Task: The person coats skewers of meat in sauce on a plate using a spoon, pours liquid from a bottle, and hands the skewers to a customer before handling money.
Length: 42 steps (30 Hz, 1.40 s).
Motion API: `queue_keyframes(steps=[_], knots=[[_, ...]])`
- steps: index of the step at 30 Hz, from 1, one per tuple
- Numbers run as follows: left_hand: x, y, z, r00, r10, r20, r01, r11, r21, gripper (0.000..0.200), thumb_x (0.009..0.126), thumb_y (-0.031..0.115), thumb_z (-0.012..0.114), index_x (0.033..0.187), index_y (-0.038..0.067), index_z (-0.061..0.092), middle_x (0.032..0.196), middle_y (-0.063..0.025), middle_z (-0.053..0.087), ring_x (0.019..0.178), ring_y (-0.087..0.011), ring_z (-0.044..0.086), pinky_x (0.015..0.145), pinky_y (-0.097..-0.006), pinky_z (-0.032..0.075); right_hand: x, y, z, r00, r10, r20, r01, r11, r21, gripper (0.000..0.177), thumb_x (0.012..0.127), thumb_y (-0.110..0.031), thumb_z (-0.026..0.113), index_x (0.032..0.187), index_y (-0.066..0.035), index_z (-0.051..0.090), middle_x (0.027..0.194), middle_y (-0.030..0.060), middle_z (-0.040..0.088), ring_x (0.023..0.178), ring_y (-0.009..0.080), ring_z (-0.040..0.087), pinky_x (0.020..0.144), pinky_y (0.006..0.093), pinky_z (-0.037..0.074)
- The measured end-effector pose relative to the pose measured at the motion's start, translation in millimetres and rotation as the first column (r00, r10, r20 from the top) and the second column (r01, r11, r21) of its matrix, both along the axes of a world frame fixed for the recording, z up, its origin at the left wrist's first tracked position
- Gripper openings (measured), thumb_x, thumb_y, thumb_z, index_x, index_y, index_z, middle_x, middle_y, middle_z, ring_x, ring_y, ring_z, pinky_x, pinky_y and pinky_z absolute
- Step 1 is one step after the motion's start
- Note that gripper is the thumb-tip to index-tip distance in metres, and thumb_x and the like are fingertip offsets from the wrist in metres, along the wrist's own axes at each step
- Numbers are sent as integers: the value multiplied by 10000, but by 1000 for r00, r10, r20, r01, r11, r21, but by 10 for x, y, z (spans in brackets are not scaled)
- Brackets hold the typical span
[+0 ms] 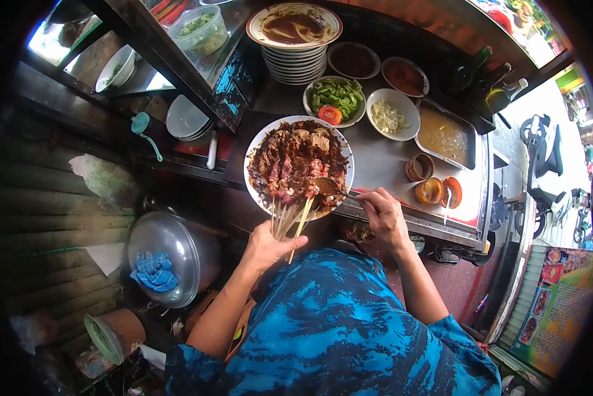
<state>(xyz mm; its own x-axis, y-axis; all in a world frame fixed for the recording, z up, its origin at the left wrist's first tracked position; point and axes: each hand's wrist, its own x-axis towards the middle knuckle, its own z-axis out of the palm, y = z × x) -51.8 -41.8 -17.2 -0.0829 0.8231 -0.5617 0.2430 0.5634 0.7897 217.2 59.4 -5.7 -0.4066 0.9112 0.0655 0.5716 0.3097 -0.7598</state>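
Observation:
My left hand [271, 245] is closed around the bare ends of several bamboo skewers [284, 219]. Raw-looking meat [288, 179] on the skewers lies in a wide white plate [251, 158] of dark brown sauce. My right hand [383, 214] grips the handle of a spoon [327, 187], whose bowl rests over the meat at the plate's right side. Paler brown chunks [315, 140] lie in the sauce at the far side of the plate. One skewer stands apart near my left thumb.
Beyond the plate are a stack of plates [295, 71], a bowl of sliced green vegetables with tomato [339, 99], a bowl of chopped onion [390, 115] and a metal tray of yellowish liquid [445, 135]. Bottles [501, 96] stand at the right. A large lidded pot [168, 244] is lower left.

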Motion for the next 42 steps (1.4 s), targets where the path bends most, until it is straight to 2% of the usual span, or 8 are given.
queue_keyframes(steps=[6,8,15,21,27,33,37,42], knots=[[-12,19,-151,870,183,458,-82,969,-232,350,879,202,738,1104,-34,611,735,-36,627,605,-117,598,575,-274,500,-20,25,21,1000,-21,-11,21,999,41,143,872,0,619,997,-21,687,884,140,626,769,298,623,703,355,485],[-52,16,-150,578,290,763,19,929,-368,207,955,165,640,1038,-19,595,621,27,501,498,-77,478,462,-247,418,-5,48,65,999,-51,-15,51,999,11,139,879,-10,613,995,-22,687,896,152,626,800,330,627,723,373,492],[-97,-83,219,783,126,609,-46,988,-145,186,996,188,585,981,3,582,573,48,408,431,-35,357,385,-207,316,28,353,159,976,-214,51,204,967,151,125,880,-31,607,966,-19,696,849,181,610,768,359,622,699,409,495],[-376,64,659,925,161,344,-174,985,6,202,983,206,610,984,7,576,603,52,432,426,-20,384,374,-195,336,-331,499,-77,988,59,141,-79,986,145,188,836,-22,546,954,-21,692,897,224,612,823,424,617,758,478,496],[-492,90,675,934,197,298,-213,977,23,238,992,237,598,1000,0,575,604,58,420,429,-12,371,375,-187,321,-488,609,-64,992,37,117,-55,986,159,180,855,-48,553,968,-21,691,930,199,616,850,414,622,755,474,499],[-433,73,503,886,241,397,-252,967,-25,297,1016,280,552,1029,-16,569,604,59,397,437,-12,355,378,-189,316,-478,497,-49,949,284,137,-291,956,31,146,842,-62,611,926,3,711,920,187,677,886,396,640,806,434,511],[-378,108,337,843,250,476,-250,966,-66,317,1027,296,526,1033,-18,566,625,54,399,439,-20,361,386,-191,324,-321,649,53,952,266,154,-197,912,-361,223,780,-84,650,970,-11,742,844,179,724,772,269,697,773,363,534],[-256,146,161,770,242,590,-196,970,-142,319,1038,300,495,1038,-5,588,626,55,401,444,-27,365,399,-201,331,-210,688,435,982,186,40,-148,878,-456,224,796,-92,666,971,27,738,663,98,669,638,122,601,634,284,498]])
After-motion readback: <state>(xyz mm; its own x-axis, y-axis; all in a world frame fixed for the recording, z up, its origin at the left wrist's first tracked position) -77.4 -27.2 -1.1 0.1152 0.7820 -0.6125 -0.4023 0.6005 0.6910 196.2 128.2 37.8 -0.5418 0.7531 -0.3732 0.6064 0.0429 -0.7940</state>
